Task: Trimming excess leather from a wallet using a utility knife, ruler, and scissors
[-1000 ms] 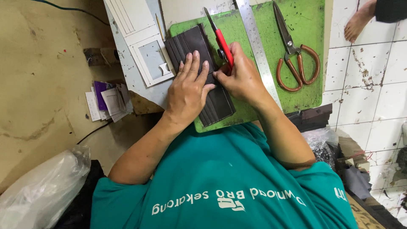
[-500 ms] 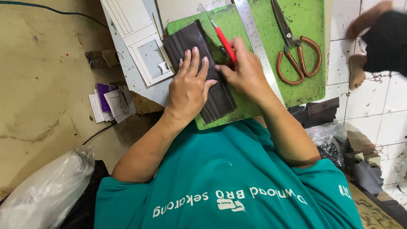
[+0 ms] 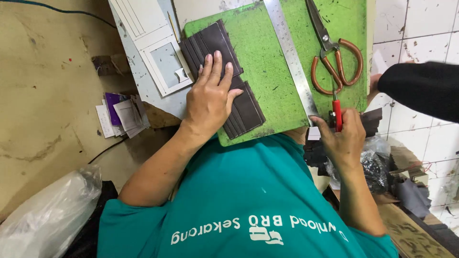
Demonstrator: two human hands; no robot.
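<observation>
While the left hand [image 3: 210, 98] pressed flat on the stitched dark leather wallet panel [image 3: 222, 79] lying on the green cutting mat [image 3: 267, 62], the right hand [image 3: 342, 138] gripped a red-handled knife [image 3: 337, 114] off the mat's edge; trimming looked unfinished.

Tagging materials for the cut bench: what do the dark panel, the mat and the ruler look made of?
Dark panel: likely leather or faux leather, matte brown, stitched edges, layered slots. Mat: probably rubber or plastic cutting mat, matte green, scored with cuts. Ruler: metal, likely steel, brushed silver sheen.
</observation>
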